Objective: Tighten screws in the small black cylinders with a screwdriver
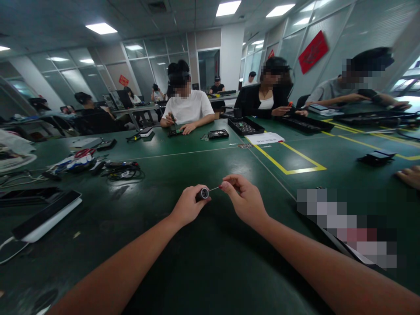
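Observation:
My left hand (189,204) is closed around a short black cylinder (204,193), whose round, silvery-rimmed end faces me, much like a small flashlight. Between the thumb and fingers of my right hand (245,199) is the red end of a thin metal rod (215,189), which looks like a small screwdriver. The rod points left, and its far tip meets or passes close to the cylinder's rim; I cannot tell whether it touches. Both hands are above the green tabletop (210,267).
Cables (124,172) and a black-and-white device (49,216) lie on the left. To the right are a blurred-out flat object (348,227), a black item (376,157) and another person's hand (408,176). Across the table, people work beside black trays (245,126) and a white paper (264,138).

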Action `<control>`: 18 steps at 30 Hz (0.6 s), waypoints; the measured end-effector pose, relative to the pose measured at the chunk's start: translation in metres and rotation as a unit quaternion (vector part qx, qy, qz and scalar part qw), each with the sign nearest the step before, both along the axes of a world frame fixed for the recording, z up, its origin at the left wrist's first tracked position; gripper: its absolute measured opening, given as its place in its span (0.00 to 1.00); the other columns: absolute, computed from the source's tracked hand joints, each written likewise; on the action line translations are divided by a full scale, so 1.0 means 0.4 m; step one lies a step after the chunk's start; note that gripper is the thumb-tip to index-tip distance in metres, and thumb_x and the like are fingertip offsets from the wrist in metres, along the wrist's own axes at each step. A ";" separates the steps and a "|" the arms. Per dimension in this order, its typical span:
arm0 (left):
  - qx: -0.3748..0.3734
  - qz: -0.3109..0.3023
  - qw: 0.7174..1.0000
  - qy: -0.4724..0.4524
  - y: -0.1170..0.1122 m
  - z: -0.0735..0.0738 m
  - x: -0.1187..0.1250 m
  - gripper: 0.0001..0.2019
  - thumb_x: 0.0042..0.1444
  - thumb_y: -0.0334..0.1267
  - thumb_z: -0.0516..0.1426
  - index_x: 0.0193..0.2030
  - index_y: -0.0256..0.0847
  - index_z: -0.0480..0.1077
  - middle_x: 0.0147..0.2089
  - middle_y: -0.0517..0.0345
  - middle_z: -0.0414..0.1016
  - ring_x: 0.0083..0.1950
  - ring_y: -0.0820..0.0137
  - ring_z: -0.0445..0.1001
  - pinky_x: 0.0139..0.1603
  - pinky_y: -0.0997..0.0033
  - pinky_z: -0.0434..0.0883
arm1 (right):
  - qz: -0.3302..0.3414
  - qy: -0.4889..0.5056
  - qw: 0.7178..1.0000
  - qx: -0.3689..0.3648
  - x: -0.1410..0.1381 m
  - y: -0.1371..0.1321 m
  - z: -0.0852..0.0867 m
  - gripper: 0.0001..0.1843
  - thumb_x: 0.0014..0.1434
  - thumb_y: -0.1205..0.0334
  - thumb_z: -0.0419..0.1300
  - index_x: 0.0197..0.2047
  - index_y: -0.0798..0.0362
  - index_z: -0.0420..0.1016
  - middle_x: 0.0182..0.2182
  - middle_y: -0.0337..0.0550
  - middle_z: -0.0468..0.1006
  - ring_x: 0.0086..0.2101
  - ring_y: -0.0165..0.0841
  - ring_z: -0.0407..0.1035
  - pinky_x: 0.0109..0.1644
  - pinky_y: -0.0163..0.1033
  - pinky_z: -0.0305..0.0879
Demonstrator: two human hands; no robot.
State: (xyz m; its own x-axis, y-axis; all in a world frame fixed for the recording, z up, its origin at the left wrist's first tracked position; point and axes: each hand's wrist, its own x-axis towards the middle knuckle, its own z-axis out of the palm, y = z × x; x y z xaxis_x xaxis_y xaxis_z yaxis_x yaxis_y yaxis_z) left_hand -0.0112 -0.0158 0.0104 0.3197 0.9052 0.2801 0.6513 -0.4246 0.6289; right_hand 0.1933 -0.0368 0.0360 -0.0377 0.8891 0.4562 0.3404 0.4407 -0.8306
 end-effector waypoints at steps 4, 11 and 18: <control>-0.003 0.001 1.000 -0.015 0.005 -0.007 -0.003 0.09 0.59 0.37 0.62 0.46 0.45 0.73 0.44 0.57 0.77 0.46 0.62 0.73 0.49 0.62 0.66 | 0.016 -0.005 1.000 -0.012 0.002 0.000 0.004 0.10 0.64 0.54 0.59 0.43 0.51 0.75 0.30 0.39 0.79 0.29 0.33 0.74 0.36 0.38 0.68; -0.023 0.018 0.998 -0.055 0.007 -0.009 -0.005 0.08 0.58 0.37 0.61 0.45 0.43 0.71 0.43 0.59 0.76 0.44 0.65 0.73 0.47 0.66 0.67 | 0.036 -0.079 0.996 -0.006 0.006 -0.003 0.014 0.09 0.63 0.63 0.55 0.41 0.50 0.76 0.33 0.40 0.81 0.33 0.33 0.74 0.37 0.38 0.66; -0.026 0.013 0.999 -0.025 0.007 -0.006 -0.005 0.06 0.59 0.38 0.61 0.43 0.44 0.71 0.41 0.58 0.75 0.43 0.64 0.72 0.46 0.65 0.67 | 0.010 -0.122 0.992 -0.025 0.006 -0.001 0.020 0.16 0.68 0.54 0.51 0.45 0.51 0.77 0.27 0.38 0.79 0.28 0.34 0.74 0.33 0.38 0.64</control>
